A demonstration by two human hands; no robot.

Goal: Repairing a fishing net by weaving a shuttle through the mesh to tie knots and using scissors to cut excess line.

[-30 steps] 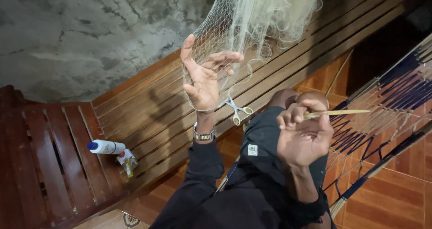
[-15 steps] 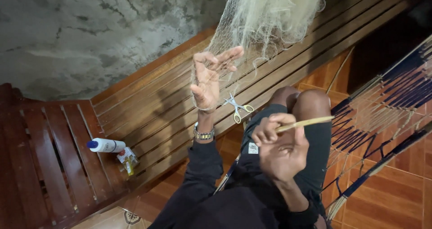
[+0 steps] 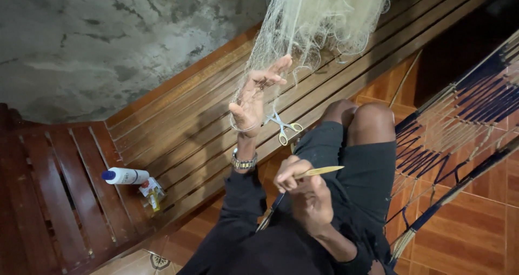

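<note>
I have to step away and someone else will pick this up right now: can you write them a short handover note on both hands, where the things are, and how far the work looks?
Left hand: raised, fingers spread, holding the edge of the pale fishing net that hangs from above.
Right hand: closed on a thin yellowish netting needle, held near the lap, apart from the net.
Scissors lie on the slatted wooden bench; a white bottle with a blue cap lies further left on it.
Done: cannot tell how much mesh is worked.
Left: the needle is not at the net now.
</note>
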